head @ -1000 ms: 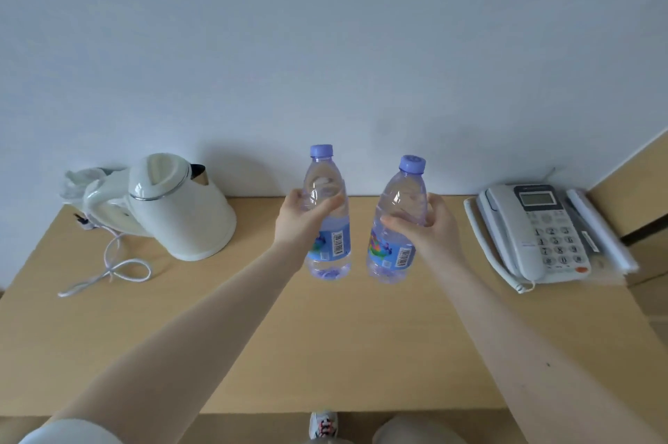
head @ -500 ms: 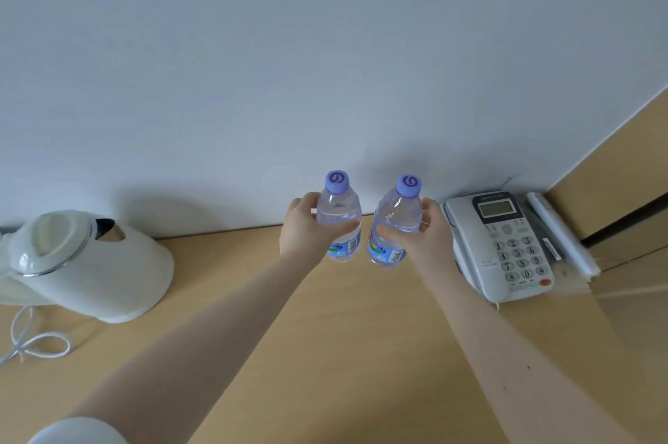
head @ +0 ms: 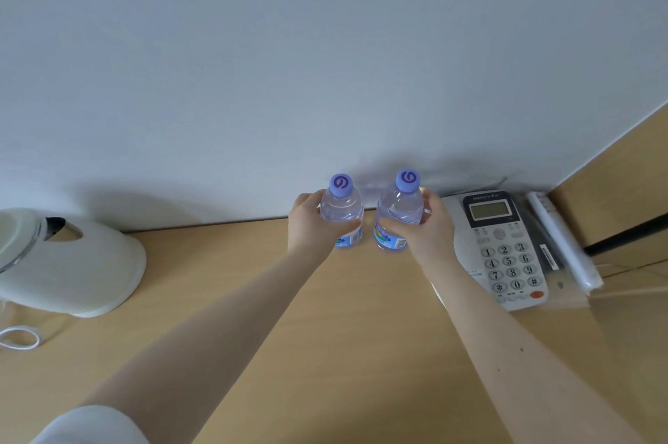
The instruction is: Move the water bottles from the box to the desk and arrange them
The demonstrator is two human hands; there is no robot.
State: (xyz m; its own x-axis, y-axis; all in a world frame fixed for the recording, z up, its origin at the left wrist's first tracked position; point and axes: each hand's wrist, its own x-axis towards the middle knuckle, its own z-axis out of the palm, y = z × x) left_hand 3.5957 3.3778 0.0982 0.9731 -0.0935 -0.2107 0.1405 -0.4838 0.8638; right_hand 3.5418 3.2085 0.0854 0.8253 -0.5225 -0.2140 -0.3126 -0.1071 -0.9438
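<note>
Left hand (head: pixel 310 223) curls round left bottle (head: pixel 341 208), right hand (head: pixel 431 231) round right bottle (head: pixel 399 206). The 2 stand upright, just apart, at the far edge of the worktop (head: pixel 361 317). Judged light, smooth, thin-walled: grip mid-body, gently.

Both bare forearms are pointing forward, converging slightly; the left hand (head: pixel 307 226) is gripping the left bottle (head: pixel 341 206), the right hand (head: pixel 432 232) is gripping the right bottle (head: pixel 401 206), fingers curling round.

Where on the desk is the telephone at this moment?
In the head view the telephone lies at the right end of the desk, against the wall, just right of the right hand that grips a water bottle.
</note>
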